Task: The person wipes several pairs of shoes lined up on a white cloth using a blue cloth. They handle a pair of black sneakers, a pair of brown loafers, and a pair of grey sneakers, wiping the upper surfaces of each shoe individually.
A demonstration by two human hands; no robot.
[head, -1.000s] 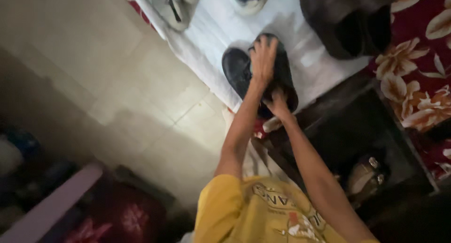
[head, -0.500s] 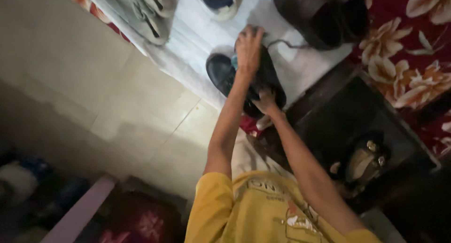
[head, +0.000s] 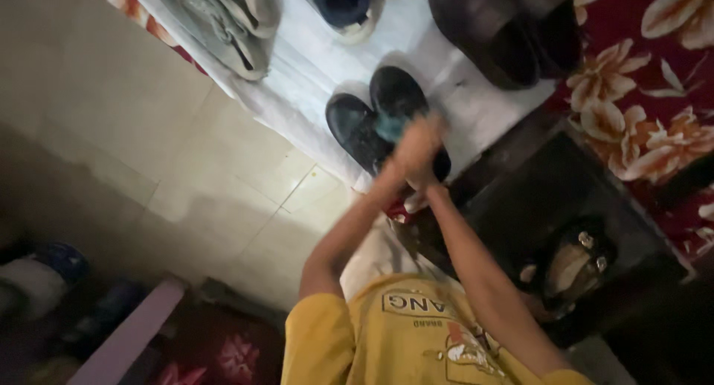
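Two black shoes lie side by side on a white cloth. My left hand is blurred over the heel end of the right-hand black shoe and presses a small teal cloth against it. Just below it, my right hand grips the heel end of that same shoe. Both my arms reach out from a yellow shirt at the bottom of the view. A small red thing shows under my right hand.
On the white cloth also lie grey sneakers, a blue and white shoe and dark brown shoes. A red flowered cloth is at the right, a dark wooden stand below it. Pale tiled floor lies left.
My left hand has slid back from the toe of the black shoe to its heel, close to my right hand. The teal cloth now shows and the second black shoe is visible.
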